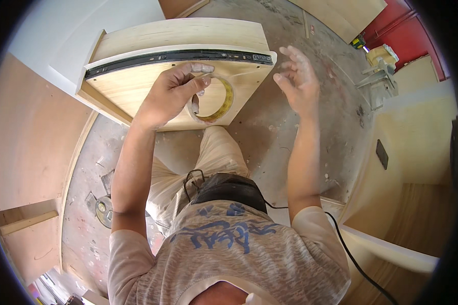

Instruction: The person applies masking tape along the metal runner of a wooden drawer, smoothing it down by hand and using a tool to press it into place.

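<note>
My left hand [173,94] is closed around one side of a roll of tape [228,99], which has a yellow inner ring and a pale outer rim. Its thumb and forefinger meet near the top of the roll, and other fingers reach through the hole. Right behind it stands a pale wooden drawer [163,34], tilted, with a black metal drawer slide [188,55] along its side. To the right of the drawer's corner, my right hand [299,84] is raised with fingers apart and nothing in it. It looks slightly blurred.
On the floor at left lies a round tool [104,211]. A black cable [356,262] runs along my right side. Wooden cabinet panels [35,132] stand at left. At right, a dark flat rectangular object [381,154] rests on a pale wooden cabinet [417,137].
</note>
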`<move>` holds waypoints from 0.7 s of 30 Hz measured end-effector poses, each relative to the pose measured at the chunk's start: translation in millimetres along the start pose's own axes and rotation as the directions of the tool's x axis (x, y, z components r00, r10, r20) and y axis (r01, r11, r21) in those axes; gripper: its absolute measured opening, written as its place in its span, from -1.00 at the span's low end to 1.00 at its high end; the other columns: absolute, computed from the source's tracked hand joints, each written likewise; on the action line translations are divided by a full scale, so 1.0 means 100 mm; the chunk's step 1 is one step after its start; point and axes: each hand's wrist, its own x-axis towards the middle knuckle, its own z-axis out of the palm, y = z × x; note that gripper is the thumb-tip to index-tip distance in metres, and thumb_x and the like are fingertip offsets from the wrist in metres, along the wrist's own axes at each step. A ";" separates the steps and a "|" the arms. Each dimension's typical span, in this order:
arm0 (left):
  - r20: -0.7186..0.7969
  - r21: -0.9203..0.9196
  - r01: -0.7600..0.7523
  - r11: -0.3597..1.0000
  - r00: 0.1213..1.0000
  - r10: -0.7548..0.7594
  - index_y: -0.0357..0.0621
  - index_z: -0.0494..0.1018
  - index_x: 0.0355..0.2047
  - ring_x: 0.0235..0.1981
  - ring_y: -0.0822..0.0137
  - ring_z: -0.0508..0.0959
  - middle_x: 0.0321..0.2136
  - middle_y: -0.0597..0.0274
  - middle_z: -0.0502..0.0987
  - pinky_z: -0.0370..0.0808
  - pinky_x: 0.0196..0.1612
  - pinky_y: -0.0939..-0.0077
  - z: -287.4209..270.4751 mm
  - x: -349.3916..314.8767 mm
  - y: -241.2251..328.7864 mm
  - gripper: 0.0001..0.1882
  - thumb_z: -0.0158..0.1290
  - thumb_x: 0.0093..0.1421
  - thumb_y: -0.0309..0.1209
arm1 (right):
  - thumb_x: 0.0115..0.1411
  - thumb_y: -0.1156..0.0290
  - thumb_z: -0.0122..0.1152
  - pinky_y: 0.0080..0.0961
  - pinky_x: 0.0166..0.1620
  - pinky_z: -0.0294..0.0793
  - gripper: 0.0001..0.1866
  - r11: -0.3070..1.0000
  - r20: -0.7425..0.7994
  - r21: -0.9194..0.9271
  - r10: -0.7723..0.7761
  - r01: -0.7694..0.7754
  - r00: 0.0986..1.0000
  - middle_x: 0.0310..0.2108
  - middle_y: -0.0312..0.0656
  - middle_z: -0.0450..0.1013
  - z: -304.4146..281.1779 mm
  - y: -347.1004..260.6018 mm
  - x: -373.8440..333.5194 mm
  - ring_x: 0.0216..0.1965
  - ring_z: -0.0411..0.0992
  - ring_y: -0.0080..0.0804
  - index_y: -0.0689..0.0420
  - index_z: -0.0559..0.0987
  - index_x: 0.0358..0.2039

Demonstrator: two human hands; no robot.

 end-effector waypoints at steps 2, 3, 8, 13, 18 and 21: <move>0.008 -0.046 -0.011 0.999 1.000 0.011 -0.27 0.43 0.01 -0.56 0.58 0.45 -0.45 0.34 0.44 0.40 -0.51 0.70 -0.02 -0.01 0.01 -0.68 0.00 0.27 -0.45 | -0.01 0.61 0.30 -0.53 -0.12 0.45 -0.44 1.000 0.077 0.002 -0.010 0.010 0.997 -0.03 -0.17 0.48 -0.02 0.11 0.15 -0.14 0.43 -0.46 0.18 0.44 0.06; 0.002 -0.046 -0.008 0.999 1.000 0.008 -0.27 0.43 0.01 -0.56 0.58 0.45 -0.45 0.34 0.44 0.40 -0.51 0.70 -0.03 -0.02 0.01 -0.68 0.00 0.27 -0.45 | -0.01 0.62 0.31 -0.53 -0.13 0.46 -0.43 1.000 0.153 0.005 -0.022 0.022 0.988 -0.03 -0.18 0.49 -0.01 0.13 0.19 -0.13 0.44 -0.48 0.18 0.43 0.08; -0.007 -0.055 0.029 0.998 1.000 -0.030 -0.19 0.42 0.04 -0.54 0.57 0.47 -0.45 0.35 0.42 0.44 -0.50 0.70 -0.08 -0.04 0.03 -0.69 -0.04 0.32 -0.42 | -0.02 0.64 0.33 -0.53 -0.14 0.50 -0.41 0.990 0.187 -0.128 -0.028 0.053 0.982 -0.12 -0.19 0.53 -0.01 0.16 0.25 -0.18 0.48 -0.49 0.22 0.42 0.09; -0.030 -0.166 0.033 0.986 0.999 -0.038 -0.18 0.41 0.05 -0.51 0.52 0.52 -0.47 0.32 0.42 0.55 -0.46 0.64 -0.14 -0.07 0.00 -0.70 -0.09 0.34 -0.42 | -0.01 0.67 0.32 -0.54 -0.13 0.51 -0.42 0.997 0.204 -0.050 -0.042 0.053 0.978 -0.13 -0.18 0.54 -0.04 0.22 0.29 -0.21 0.48 -0.51 0.29 0.41 0.08; 0.017 -0.014 0.073 0.997 0.997 -0.073 -0.20 0.42 0.00 -0.46 0.46 0.56 -0.43 0.25 0.47 0.58 -0.41 0.58 -0.24 -0.18 0.02 -0.74 -0.16 0.37 -0.45 | 0.00 0.66 0.33 -0.55 -0.10 0.50 -0.40 1.000 0.195 0.023 0.002 -0.006 0.981 -0.14 -0.13 0.54 -0.05 0.22 0.31 -0.21 0.47 -0.51 0.28 0.38 0.11; 0.024 0.242 -0.029 0.970 0.999 0.024 -0.23 0.43 -0.06 -0.43 0.43 0.56 -0.37 0.20 0.52 0.52 -0.36 0.57 -0.31 -0.32 0.02 -0.74 -0.21 0.36 -0.48 | 0.00 0.65 0.33 -0.55 -0.10 0.49 -0.39 1.000 0.189 0.015 0.004 -0.007 0.982 -0.14 -0.12 0.54 -0.05 0.23 0.29 -0.20 0.46 -0.51 0.27 0.38 0.11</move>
